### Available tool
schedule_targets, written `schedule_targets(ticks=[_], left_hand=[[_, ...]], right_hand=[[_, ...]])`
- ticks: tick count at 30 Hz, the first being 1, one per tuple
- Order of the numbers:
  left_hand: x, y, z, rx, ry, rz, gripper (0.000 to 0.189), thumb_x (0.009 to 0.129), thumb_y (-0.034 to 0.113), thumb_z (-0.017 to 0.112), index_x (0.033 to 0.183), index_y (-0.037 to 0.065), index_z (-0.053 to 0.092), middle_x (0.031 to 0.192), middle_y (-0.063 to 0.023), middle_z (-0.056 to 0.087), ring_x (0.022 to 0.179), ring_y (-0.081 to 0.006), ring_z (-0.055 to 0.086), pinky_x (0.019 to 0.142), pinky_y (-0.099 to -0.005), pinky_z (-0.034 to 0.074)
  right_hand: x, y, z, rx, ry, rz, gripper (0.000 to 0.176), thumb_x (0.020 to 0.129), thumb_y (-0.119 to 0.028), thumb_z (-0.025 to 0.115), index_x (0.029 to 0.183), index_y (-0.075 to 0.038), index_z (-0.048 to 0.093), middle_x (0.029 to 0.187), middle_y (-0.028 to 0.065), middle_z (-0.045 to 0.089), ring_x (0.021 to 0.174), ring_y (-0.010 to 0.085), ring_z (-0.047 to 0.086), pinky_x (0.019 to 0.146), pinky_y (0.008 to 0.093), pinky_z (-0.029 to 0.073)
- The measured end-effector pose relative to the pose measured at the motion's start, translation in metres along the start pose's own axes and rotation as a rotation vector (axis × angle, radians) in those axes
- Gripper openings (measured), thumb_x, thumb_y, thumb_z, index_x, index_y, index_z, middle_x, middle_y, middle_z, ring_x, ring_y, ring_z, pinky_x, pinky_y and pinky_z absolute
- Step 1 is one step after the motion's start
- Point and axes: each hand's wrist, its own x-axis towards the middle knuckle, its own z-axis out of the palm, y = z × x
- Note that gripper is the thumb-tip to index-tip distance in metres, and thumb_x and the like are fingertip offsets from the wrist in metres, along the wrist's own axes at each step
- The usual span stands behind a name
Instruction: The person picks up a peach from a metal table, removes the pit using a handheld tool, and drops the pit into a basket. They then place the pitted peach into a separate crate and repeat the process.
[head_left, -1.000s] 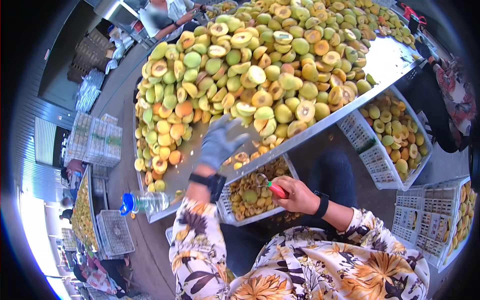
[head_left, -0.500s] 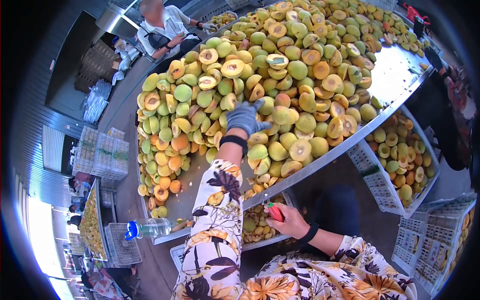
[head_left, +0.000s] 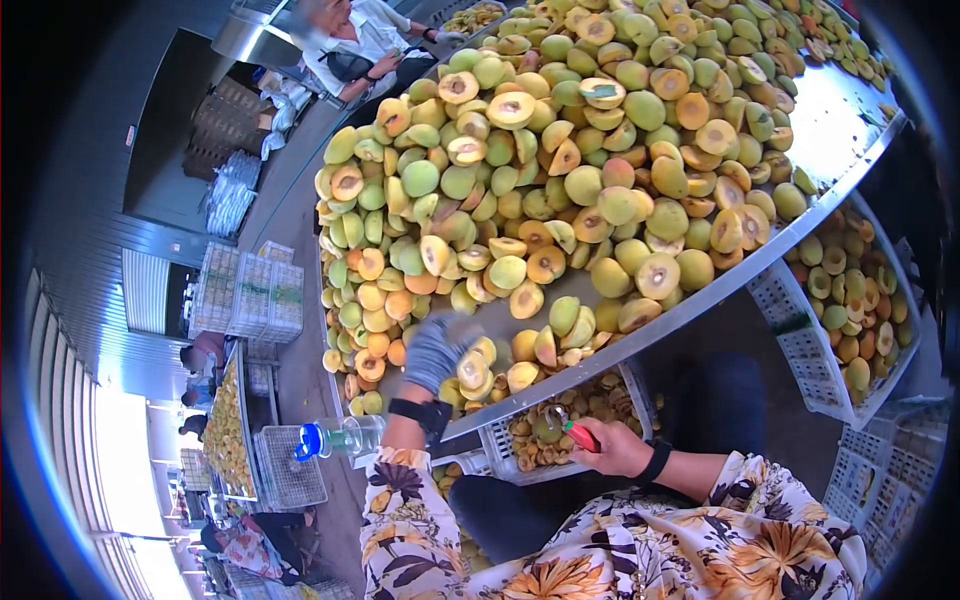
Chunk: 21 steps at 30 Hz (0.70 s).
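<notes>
Gripping a red-handled tool point(head_left: 583, 436), the right hand point(head_left: 612, 448) has its fingers folded around the handle, with the metal loop pointing far and left. It hangs above a near white crate point(head_left: 497, 447) of fruit pieces, below the table's near edge. To its left, the gloved left hand point(head_left: 437, 352) reaches over the near left part of the metal table point(head_left: 840, 120), fingers blurred beside pale cut fruit point(head_left: 473, 370); whether they pinch a piece, I cannot tell. Beyond both hands, a heap of halved fruit point(head_left: 419, 179) spreads toward the far side. 1 clear bottle point(head_left: 355, 436) with a blue cap lies at the near left corner. Right of the table sits 1 filled crate point(head_left: 790, 320); at far left is 1 person point(head_left: 345, 45) in a white shirt.
</notes>
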Motion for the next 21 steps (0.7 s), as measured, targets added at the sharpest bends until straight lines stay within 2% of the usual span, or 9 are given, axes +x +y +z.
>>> schedule_targets(ticks=[1, 5, 10, 12, 14, 16, 17, 19, 21], left_hand=[[0.009, 0.001, -0.015, -0.139, 0.101, 0.011, 0.041, 0.074, 0.033, 0.069, 0.105, 0.007, 0.061, 0.107, -0.0131, 0.059, 0.096, -0.0280, 0.057, 0.083, -0.0316, 0.045], [0.074, 0.016, -0.069, 0.245, 0.428, 0.106, 0.049, 0.075, 0.041, 0.065, 0.110, 0.007, 0.058, 0.108, -0.0152, 0.058, 0.099, -0.0296, 0.056, 0.087, -0.0346, 0.043], [0.162, -0.017, -0.059, 0.271, -0.090, -0.165, 0.093, 0.061, 0.068, 0.062, 0.129, 0.009, 0.040, 0.130, -0.0188, 0.042, 0.120, -0.0315, 0.040, 0.099, -0.0401, 0.033], [0.169, -0.007, -0.034, 0.511, -0.114, -0.363, 0.110, 0.050, 0.080, 0.055, 0.136, 0.016, 0.032, 0.141, -0.0133, 0.027, 0.130, -0.0320, 0.026, 0.101, -0.0577, 0.017], [0.158, 0.018, -0.028, 0.733, -0.180, -0.378, 0.105, 0.053, 0.079, 0.054, 0.135, 0.017, 0.033, 0.140, -0.0125, 0.030, 0.128, -0.0314, 0.029, 0.101, -0.0555, 0.021], [0.147, 0.025, -0.037, 0.519, -0.324, -0.245, 0.098, 0.057, 0.077, 0.053, 0.133, 0.018, 0.038, 0.141, -0.0121, 0.029, 0.127, -0.0303, 0.031, 0.100, -0.0529, 0.026], [0.139, 0.009, -0.025, 0.512, -0.230, -0.057, 0.091, 0.061, 0.072, 0.057, 0.126, 0.010, 0.045, 0.128, -0.0137, 0.047, 0.118, -0.0303, 0.044, 0.098, -0.0389, 0.034], [0.109, -0.007, 0.002, 0.399, -0.088, 0.058, 0.084, 0.063, 0.065, 0.062, 0.123, 0.009, 0.048, 0.119, -0.0159, 0.053, 0.110, -0.0304, 0.050, 0.094, -0.0360, 0.039], [0.070, 0.009, 0.018, -0.012, -0.177, 0.037, 0.080, 0.065, 0.062, 0.063, 0.121, 0.007, 0.049, 0.110, -0.0160, 0.057, 0.103, -0.0305, 0.055, 0.089, -0.0355, 0.042]], right_hand=[[0.001, 0.001, 0.003, -0.053, -0.018, 0.012, 0.044, 0.075, -0.026, 0.064, 0.110, -0.004, 0.050, 0.076, 0.0182, 0.060, 0.070, 0.0348, 0.060, 0.065, 0.0374, 0.047], [0.007, 0.017, 0.013, -0.133, -0.042, -0.016, 0.049, 0.075, -0.031, 0.064, 0.112, -0.004, 0.048, 0.074, 0.0215, 0.060, 0.069, 0.0355, 0.060, 0.064, 0.0396, 0.048], [0.012, 0.022, 0.014, -0.202, -0.025, -0.038, 0.046, 0.074, -0.030, 0.065, 0.110, -0.005, 0.049, 0.070, 0.0204, 0.059, 0.064, 0.0366, 0.060, 0.061, 0.0416, 0.048], [0.013, 0.016, 0.012, -0.209, -0.038, 0.000, 0.044, 0.075, -0.029, 0.064, 0.109, -0.005, 0.049, 0.070, 0.0205, 0.060, 0.065, 0.0366, 0.060, 0.061, 0.0421, 0.049], [0.016, 0.014, 0.013, -0.197, -0.055, -0.019, 0.042, 0.075, -0.027, 0.064, 0.108, -0.005, 0.049, 0.070, 0.0202, 0.059, 0.064, 0.0367, 0.060, 0.060, 0.0426, 0.049], [0.017, 0.016, 0.015, -0.221, -0.061, -0.010, 0.040, 0.075, -0.025, 0.063, 0.107, -0.005, 0.049, 0.069, 0.0197, 0.059, 0.063, 0.0366, 0.059, 0.059, 0.0429, 0.048], [0.018, 0.018, 0.017, -0.223, -0.077, -0.016, 0.040, 0.075, -0.025, 0.063, 0.107, -0.005, 0.049, 0.069, 0.0197, 0.059, 0.063, 0.0366, 0.059, 0.059, 0.0429, 0.048], [0.018, 0.025, 0.022, -0.210, -0.037, -0.107, 0.039, 0.074, -0.022, 0.063, 0.106, -0.004, 0.050, 0.069, 0.0196, 0.059, 0.063, 0.0365, 0.059, 0.059, 0.0435, 0.048], [0.018, 0.019, 0.022, -0.211, -0.061, -0.096, 0.038, 0.074, -0.022, 0.063, 0.105, -0.004, 0.050, 0.069, 0.0194, 0.059, 0.062, 0.0362, 0.059, 0.058, 0.0434, 0.048]])
